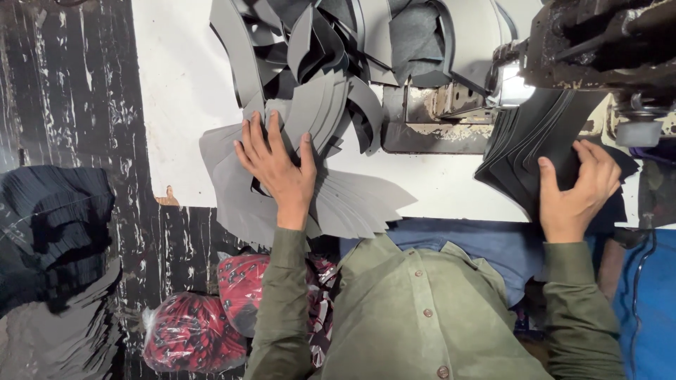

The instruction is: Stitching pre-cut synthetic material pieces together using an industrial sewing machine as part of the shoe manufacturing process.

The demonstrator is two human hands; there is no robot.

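Left hand [277, 167] flat on fanned grey pieces [352, 204]; right hand [574, 190] clamps dark stack [528, 141] (loose grip could spill it).

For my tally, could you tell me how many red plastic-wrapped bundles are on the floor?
2: one red bundle lower left, another bundle beside it, partly behind the left sleeve; more may be hidden.

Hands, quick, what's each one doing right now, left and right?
Left hand: open, fingers spread, flat on the fanned grey cut pieces.
Right hand: closed around a stack of dark cut pieces beside the machine.
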